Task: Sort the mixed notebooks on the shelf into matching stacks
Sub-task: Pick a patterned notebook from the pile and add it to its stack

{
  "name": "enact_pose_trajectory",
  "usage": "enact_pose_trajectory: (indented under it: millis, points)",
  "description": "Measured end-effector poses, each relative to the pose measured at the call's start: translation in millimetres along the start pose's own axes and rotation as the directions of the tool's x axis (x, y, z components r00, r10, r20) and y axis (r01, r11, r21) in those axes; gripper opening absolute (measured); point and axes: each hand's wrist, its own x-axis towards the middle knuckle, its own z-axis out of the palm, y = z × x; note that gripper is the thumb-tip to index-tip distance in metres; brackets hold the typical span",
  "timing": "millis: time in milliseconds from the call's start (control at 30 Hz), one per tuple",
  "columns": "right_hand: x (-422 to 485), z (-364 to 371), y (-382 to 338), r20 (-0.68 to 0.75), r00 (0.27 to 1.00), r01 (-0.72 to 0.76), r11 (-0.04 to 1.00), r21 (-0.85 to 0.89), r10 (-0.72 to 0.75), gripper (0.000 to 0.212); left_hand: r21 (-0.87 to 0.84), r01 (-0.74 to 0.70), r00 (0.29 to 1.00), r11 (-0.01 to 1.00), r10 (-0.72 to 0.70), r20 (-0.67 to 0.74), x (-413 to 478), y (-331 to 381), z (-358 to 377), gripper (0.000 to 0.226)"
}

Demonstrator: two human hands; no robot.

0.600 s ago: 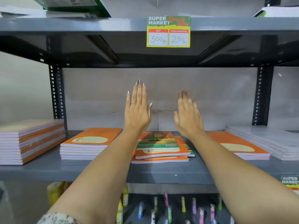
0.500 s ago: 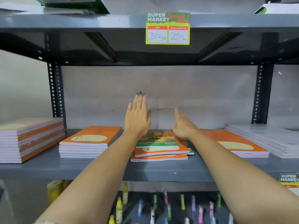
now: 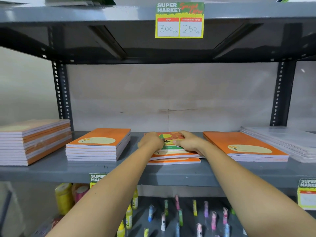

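Grabbing that green-and-orange paper notebook (image 3: 171,146) with both hands (image 3: 150,140) (image 3: 188,142), fingers clamped on its edges, off the messy middle pile (image 3: 174,159). Honestly, the loose orange ones underneath could slide off the grey metal shelf (image 3: 68,170) if it drags

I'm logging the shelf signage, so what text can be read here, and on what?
Yellow-green price tag on upper shelf edge: "SUPER MARKET", "MRP 300 Rs", "Discounted Price 250 Rs"; its red script is unclear.
Half-hidden tag on middle shelf edge: "SUPER MAR".
Cut-off tag at right: "SUPER MARKE".
Orange notebook covers: print too small.
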Motion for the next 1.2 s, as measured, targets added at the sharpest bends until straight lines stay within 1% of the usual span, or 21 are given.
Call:
enact_pose_trajectory:
  millis: [67, 100, 200, 267, 333, 400, 433, 467, 533, 567, 600, 633, 700, 867, 933, 1000, 1067, 1167, 1200]
  points:
    - [1, 0, -1, -0.057, 0.998, -0.023, 0.998, 0.056, 0.026, 0.060, -0.006, -0.010, 0.999, 1.000, 0.010, -0.045, -3, 3, 2, 0.032]
    - [2, -1, -1, -0.083, 0.995, -0.042, 0.996, 0.077, 0.049, 0.066, -0.022, -0.012, 0.998, 1.000, 0.011, -0.068, -4, 4, 3, 0.033]
    - [4, -8, 1, -0.083, 0.992, -0.084, 0.984, 0.158, 0.098, 0.086, -0.113, 0.003, 0.996, 0.994, -0.013, -0.084, -4, 6, 4, 0.047]
    - [2, -10, 0, -0.105, 0.990, -0.062, 0.969, 0.241, 0.089, 0.089, -0.200, -0.015, 0.993, 0.980, -0.009, -0.121, -6, 5, 3, 0.055]
    - [2, -11, 0, -0.208, 0.976, 0.007, 0.945, 0.328, 0.065, 0.083, -0.321, -0.129, 0.972, 0.938, 0.055, -0.228, -8, 4, 2, 0.062]
    - [3, -11, -2, -0.336, 0.938, 0.087, 0.886, 0.456, 0.082, 0.081, -0.440, -0.319, 0.914, 0.840, 0.149, -0.378, -11, 5, -2, 0.067]
    - [4, -12, -3, -0.388, 0.914, 0.120, 0.831, 0.543, 0.121, 0.083, -0.480, -0.416, 0.870, 0.773, 0.184, -0.457, -13, 6, -4, 0.069]
    - [5, -13, -4, -0.412, 0.895, 0.149, 0.755, 0.639, 0.171, 0.081, -0.502, -0.504, 0.822, 0.703, 0.212, -0.529, -15, 7, -6, 0.071]
    - [6, -16, -6, -0.436, 0.875, 0.235, 0.602, 0.763, 0.211, 0.063, -0.485, -0.641, 0.724, 0.595, 0.259, -0.639, -21, 10, -12, 0.073]
    - [4, -18, -9, -0.440, 0.876, 0.267, 0.559, 0.785, 0.198, 0.052, -0.456, -0.679, 0.687, 0.575, 0.279, -0.671, -22, 10, -14, 0.074]
    - [0, -20, -13, -0.446, 0.879, 0.294, 0.544, 0.786, 0.169, 0.045, -0.426, -0.702, 0.658, 0.571, 0.291, -0.694, -23, 10, -18, 0.074]
    - [-4, -20, -16, -0.459, 0.877, 0.324, 0.533, 0.782, 0.141, 0.041, -0.402, -0.709, 0.643, 0.579, 0.299, -0.705, -22, 9, -21, 0.073]
    - [-9, -19, -24, -0.482, 0.869, 0.370, 0.504, 0.780, 0.109, 0.040, -0.380, -0.697, 0.646, 0.608, 0.304, -0.700, -19, 3, -29, 0.074]
    - [-8, 1, -55, -0.448, 0.893, 0.377, 0.486, 0.789, 0.035, 0.042, -0.304, -0.655, 0.665, 0.691, 0.336, -0.667, -9, -28, -70, 0.071]
    - [-7, 14, -76, -0.417, 0.909, 0.371, 0.475, 0.798, -0.008, 0.045, -0.244, -0.605, 0.689, 0.758, 0.345, -0.637, -8, -47, -98, 0.067]
    - [-4, 31, -98, -0.371, 0.928, 0.345, 0.474, 0.810, -0.041, 0.046, -0.137, -0.521, 0.718, 0.843, 0.346, -0.603, -7, -71, -129, 0.058]
    - [1, 51, -120, -0.319, 0.945, 0.314, 0.497, 0.809, -0.078, 0.044, -0.052, -0.430, 0.762, 0.901, 0.331, -0.557, -9, -98, -155, 0.047]
    - [8, 83, -146, -0.252, 0.962, 0.263, 0.598, 0.757, -0.103, 0.037, 0.002, -0.317, 0.834, 0.949, 0.279, -0.476, -11, -139, -174, 0.042]
    - [12, 93, -150, -0.238, 0.967, 0.243, 0.628, 0.739, -0.095, 0.030, 0.014, -0.293, 0.848, 0.956, 0.266, -0.459, -11, -151, -173, 0.037]
